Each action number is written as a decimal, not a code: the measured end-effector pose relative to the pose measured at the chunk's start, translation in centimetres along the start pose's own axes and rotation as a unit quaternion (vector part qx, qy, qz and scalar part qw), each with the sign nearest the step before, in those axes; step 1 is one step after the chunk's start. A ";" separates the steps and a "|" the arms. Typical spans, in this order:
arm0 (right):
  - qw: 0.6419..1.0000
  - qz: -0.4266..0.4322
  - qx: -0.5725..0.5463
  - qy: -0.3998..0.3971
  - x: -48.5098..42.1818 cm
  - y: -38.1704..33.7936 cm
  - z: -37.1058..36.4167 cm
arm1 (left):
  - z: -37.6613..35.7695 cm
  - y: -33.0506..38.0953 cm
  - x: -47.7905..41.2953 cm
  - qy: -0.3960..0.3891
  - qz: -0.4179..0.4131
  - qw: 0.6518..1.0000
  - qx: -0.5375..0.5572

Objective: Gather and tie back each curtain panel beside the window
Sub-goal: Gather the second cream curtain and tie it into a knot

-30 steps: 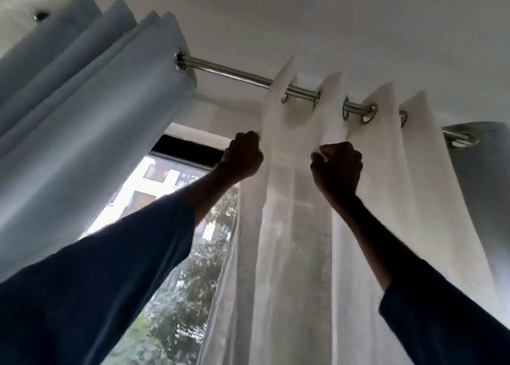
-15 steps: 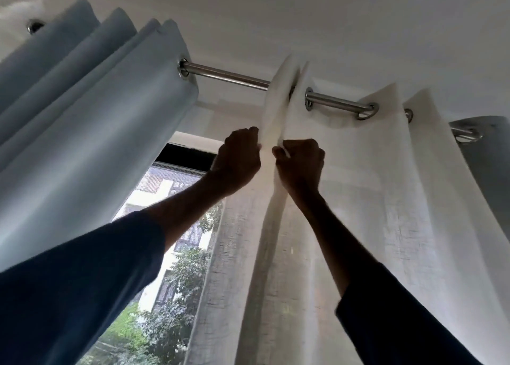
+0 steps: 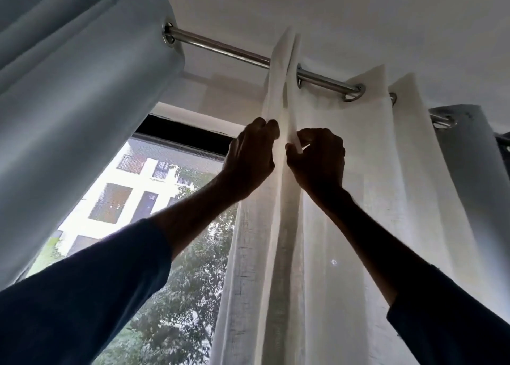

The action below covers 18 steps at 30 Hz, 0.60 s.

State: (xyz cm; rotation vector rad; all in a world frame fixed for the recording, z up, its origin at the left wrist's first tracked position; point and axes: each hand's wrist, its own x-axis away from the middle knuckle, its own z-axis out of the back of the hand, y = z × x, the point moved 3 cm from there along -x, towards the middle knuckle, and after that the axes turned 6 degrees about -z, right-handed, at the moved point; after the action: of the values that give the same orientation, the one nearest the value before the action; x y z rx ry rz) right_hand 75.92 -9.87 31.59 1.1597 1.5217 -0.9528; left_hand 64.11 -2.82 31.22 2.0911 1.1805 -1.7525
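Observation:
A sheer white curtain panel (image 3: 358,199) hangs by metal eyelets from a steel rod (image 3: 220,48) right of centre. Its two leftmost folds are pressed together just below the rod. My left hand (image 3: 249,160) grips the curtain's left edge at that fold. Close beside it, my right hand (image 3: 317,160) pinches the neighbouring fold between thumb and fingers. A grey-blue curtain panel (image 3: 82,94) hangs bunched at the left end of the rod. Another grey panel (image 3: 474,171) hangs at the far right, partly behind the sheer one.
The bare window (image 3: 143,193) between the panels shows a white building and trees outside. A dark frame bar (image 3: 182,132) runs across the window's top. The white ceiling (image 3: 358,13) lies close above the rod.
My right hand has carried its fold leftwards to meet my left hand, closing the first pleat. Both hands sit a little lower in the view, and the camera has tilted.

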 end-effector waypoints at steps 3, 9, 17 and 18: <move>1.000 0.013 -0.006 0.008 -0.4 -0.8 -0.1 | 0.4 -0.3 -0.4 -0.056 -0.014 0.993 -0.107; 1.000 0.012 -0.019 -0.006 0.2 -1.9 -1.0 | 1.1 -3.7 -0.9 -0.184 0.031 0.932 -0.312; 0.999 0.013 -0.032 -0.003 0.6 -1.5 -1.0 | 1.5 1.1 -1.6 -0.099 0.038 0.992 -0.072; 0.999 0.016 -0.031 0.001 0.6 -1.4 -0.8 | 1.1 0.8 -1.8 -0.107 0.056 0.992 -0.040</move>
State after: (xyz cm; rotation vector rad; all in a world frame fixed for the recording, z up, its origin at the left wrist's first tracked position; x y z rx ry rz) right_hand 74.33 -9.33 31.27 1.1379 1.5208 -0.8776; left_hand 63.82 -4.76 32.23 1.8317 1.0354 -1.7938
